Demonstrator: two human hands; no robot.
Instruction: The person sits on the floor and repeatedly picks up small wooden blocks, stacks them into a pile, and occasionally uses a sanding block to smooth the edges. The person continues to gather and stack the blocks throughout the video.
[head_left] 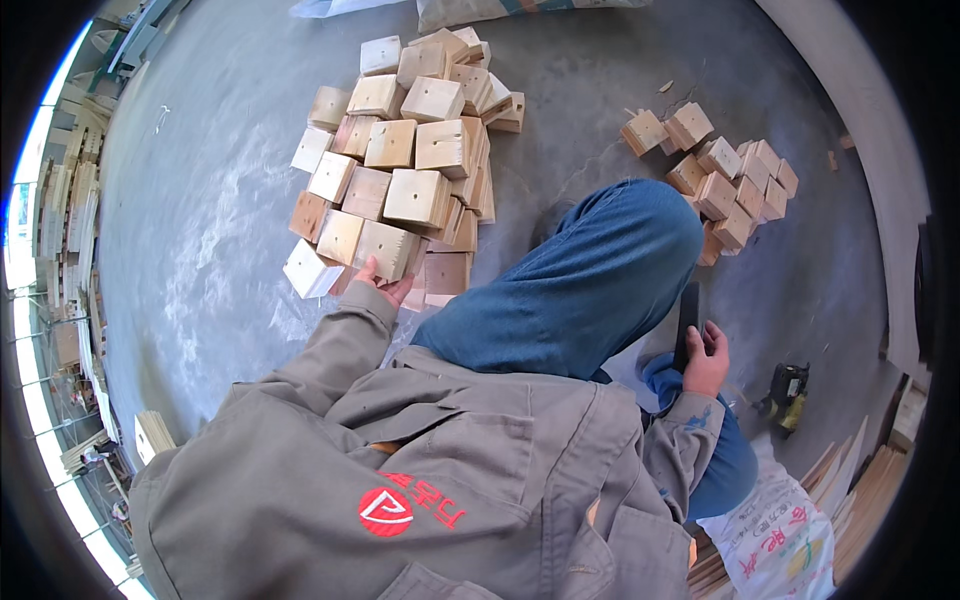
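A large stack of pale wooden blocks (413, 145), most with a small hole or dark mark on the face, stands on the floor to the left of my knee. My left hand (391, 287) is at its near edge, thumb up against one wooden block (384, 247) and fingers under its side; that block still touches its neighbours. Beside my right thigh, my right hand (707, 358) is closed round a dark, flat, long thing (687, 322). Its kind cannot be made out, and its lower part is hidden by the hand.
A smaller heap of wooden blocks (742, 195) lies beyond my knee to the right. A black and yellow-green power tool (786, 394) rests on the floor at right. Near it are a printed white sack (778, 530) and wooden strips (842, 490). Stacked timber (70, 220) lines the left.
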